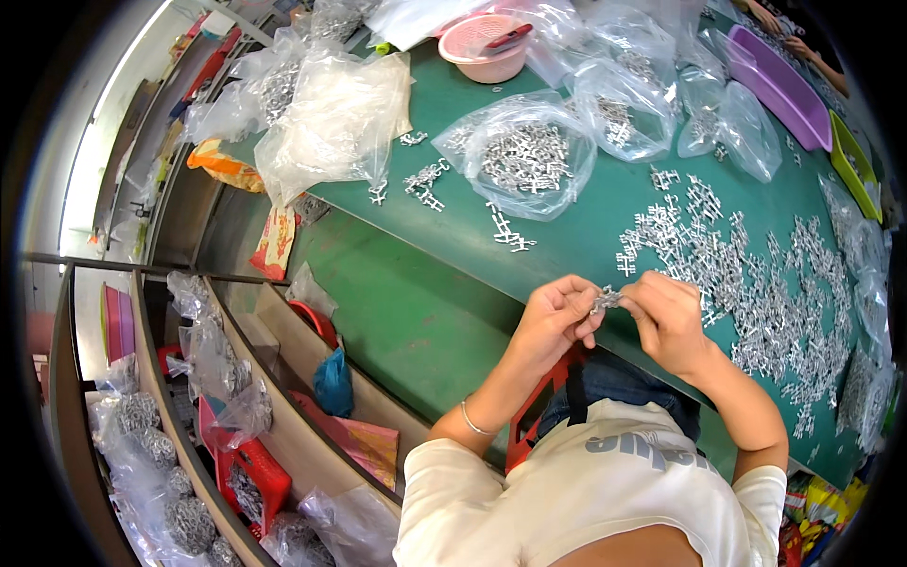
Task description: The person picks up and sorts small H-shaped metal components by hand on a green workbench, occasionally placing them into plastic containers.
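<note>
Close in front of my body, at the table's near edge, both my hands meet over small silver metal pieces. The fingers of my left hand are pinched around them from the left. From the right, my right hand pinches the same cluster between thumb and fingertips. Whether it is one piece or a few hooked together is too small to tell. Just beyond and right of my hands, a wide pile of similar silver metal pieces spreads over the green tabletop.
A clear bag of metal pieces lies open beyond my hands, with more bags behind. Farther back stand a pink basket, a purple tray and a green tray. Shelves with a red basket line the left; another person's hands show far right.
</note>
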`<state>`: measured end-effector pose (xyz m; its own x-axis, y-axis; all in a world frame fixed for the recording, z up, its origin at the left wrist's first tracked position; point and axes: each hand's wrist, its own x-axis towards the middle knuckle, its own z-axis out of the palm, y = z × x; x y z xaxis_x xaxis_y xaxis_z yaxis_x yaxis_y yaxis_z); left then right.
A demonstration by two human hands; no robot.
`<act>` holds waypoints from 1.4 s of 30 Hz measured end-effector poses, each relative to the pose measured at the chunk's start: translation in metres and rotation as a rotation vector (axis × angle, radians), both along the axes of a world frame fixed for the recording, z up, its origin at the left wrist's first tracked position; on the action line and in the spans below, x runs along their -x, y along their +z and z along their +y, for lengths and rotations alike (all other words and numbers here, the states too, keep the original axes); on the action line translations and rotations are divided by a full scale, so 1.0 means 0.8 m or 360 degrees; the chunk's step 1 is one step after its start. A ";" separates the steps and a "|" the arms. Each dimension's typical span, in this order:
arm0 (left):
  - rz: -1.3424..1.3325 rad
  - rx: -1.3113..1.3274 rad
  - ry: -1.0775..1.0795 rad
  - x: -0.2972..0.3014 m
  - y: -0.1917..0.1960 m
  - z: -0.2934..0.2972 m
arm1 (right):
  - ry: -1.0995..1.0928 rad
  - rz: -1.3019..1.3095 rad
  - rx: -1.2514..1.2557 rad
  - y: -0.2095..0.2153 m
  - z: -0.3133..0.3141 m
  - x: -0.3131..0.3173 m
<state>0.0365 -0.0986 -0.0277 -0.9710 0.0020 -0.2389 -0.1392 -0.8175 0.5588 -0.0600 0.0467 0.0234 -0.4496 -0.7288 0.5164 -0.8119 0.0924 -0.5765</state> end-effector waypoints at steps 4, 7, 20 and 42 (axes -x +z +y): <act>0.0116 0.0826 0.0466 0.000 0.019 -0.004 | 0.0065 -0.1019 -0.0128 -0.004 -0.011 -0.002; 0.0127 0.0948 0.0620 0.000 0.022 -0.018 | 0.0015 -0.1141 -0.0225 0.000 -0.032 0.002; -0.0480 0.2828 0.1514 0.038 -0.039 -0.249 | 0.0494 -0.0790 -0.0744 -0.015 -0.068 0.005; -0.0173 0.3187 0.1400 0.078 -0.052 -0.263 | 0.0565 -0.0881 -0.0798 -0.016 -0.035 0.015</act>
